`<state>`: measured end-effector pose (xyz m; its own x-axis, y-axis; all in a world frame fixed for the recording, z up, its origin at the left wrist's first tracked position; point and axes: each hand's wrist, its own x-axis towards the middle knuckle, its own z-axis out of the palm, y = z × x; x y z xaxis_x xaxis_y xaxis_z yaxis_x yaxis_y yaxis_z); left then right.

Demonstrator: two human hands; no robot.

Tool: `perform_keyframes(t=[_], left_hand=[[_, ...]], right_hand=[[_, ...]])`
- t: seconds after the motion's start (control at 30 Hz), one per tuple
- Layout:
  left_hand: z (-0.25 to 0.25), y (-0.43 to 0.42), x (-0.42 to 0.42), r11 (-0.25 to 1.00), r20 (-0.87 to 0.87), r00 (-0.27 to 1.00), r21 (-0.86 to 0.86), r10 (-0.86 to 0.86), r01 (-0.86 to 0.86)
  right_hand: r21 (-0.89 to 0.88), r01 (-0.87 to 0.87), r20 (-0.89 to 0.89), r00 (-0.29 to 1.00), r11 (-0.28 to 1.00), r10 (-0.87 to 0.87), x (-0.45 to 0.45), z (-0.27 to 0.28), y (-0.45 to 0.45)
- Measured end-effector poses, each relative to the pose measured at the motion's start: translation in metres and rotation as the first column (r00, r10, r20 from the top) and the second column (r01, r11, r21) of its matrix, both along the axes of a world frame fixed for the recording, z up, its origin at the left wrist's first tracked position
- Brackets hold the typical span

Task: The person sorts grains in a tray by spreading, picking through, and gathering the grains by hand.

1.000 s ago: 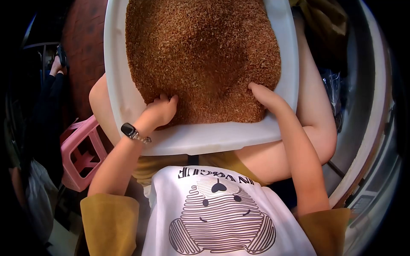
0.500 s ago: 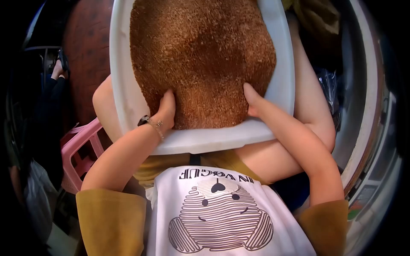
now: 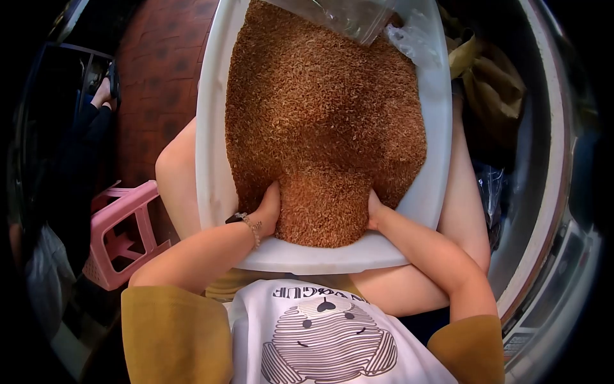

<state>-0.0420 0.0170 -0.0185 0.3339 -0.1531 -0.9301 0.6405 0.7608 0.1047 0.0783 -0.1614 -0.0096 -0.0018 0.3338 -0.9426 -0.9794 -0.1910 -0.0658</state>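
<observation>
Reddish-brown grain lies heaped in a long white plastic tub across my lap. At the near end, my left hand is sunk into the left side of a low mound of the grain. My right hand is pressed into the opposite side. Both thumbs show at the surface, pointing away from me, while the other fingers are buried. Between the hands the grain bulges toward the tub's near rim. A bracelet with a dark piece circles my left wrist.
Clear plastic bags lie over the grain's far end. A pink stool stands on the left by the red tiled floor. Another person's foot is at the upper left. An olive-brown sack rests to the right.
The view has shifted, so the tub sits lower and its far part with plastic bags shows. My hands are closer together, and the mound between them looks narrower and nearer the front rim.
</observation>
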Motion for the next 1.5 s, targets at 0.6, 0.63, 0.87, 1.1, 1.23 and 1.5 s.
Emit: perform_keyframes(t=[0.6, 0.63, 0.87, 1.1, 1.23, 1.5], left_hand=[[0.039, -0.002, 0.020, 0.923, 0.017, 0.935, -0.167, 0.354, -0.346], [0.043, 0.000, 0.021, 0.914, 0.019, 0.927, -0.177, 0.375, -0.366], [0.058, 0.010, 0.027, 0.891, 0.029, 0.904, -0.189, 0.426, -0.413], [0.083, 0.030, 0.045, 0.873, 0.125, 0.871, -0.184, 0.476, -0.451], [0.099, 0.042, 0.063, 0.884, 0.156, 0.871, -0.114, 0.466, -0.453], [0.117, 0.071, 0.118, 0.791, 0.361, 0.708, -0.191, 0.607, -0.581]], right_hand=[[0.319, 0.266, -0.269, 0.946, 0.910, -0.182, 0.004, -0.012, -0.006], [0.307, 0.273, -0.273, 0.943, 0.912, -0.190, 0.005, -0.010, -0.006], [0.298, 0.313, -0.294, 0.929, 0.902, -0.226, 0.017, 0.015, 0.008], [0.266, 0.392, -0.186, 0.917, 0.881, -0.353, 0.026, 0.050, 0.034], [0.298, 0.384, -0.038, 0.920, 0.874, -0.391, 0.042, 0.081, 0.056], [0.619, 0.432, -0.046, 0.854, 0.656, -0.518, 0.090, 0.092, 0.086]])
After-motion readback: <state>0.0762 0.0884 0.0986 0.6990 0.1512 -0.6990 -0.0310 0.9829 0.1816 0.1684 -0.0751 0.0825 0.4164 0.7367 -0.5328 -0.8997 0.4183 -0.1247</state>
